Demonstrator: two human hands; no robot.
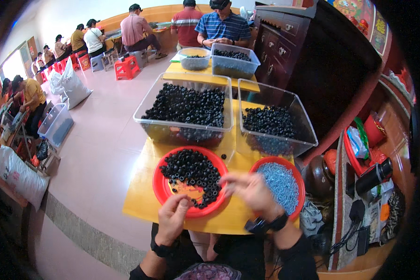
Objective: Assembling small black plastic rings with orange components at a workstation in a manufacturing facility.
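My left hand (172,219) is at the near edge of a red plate (158,186), thumb and fingers pinched together; what they hold is too small or hidden to make out. Small black ring-shaped pieces (189,167) fill much of that plate, leaving part of its patterned bottom bare. My right hand (253,192), smeared by motion, is between this plate and a second red plate (302,182), its fingertips pointing at the black pieces. Tiny blue-grey pieces (279,186) are heaped in the second plate. One loose black piece (223,157) lies on the yellow tabletop (140,191).
Beyond the plates stand two clear bins, the left bin (136,116) and the right bin (308,126), both with black pieces. Across the table a person in a blue shirt (224,29) works behind more tubs. A dark cabinet (319,70) stands at right; white sacks (74,88) at left.
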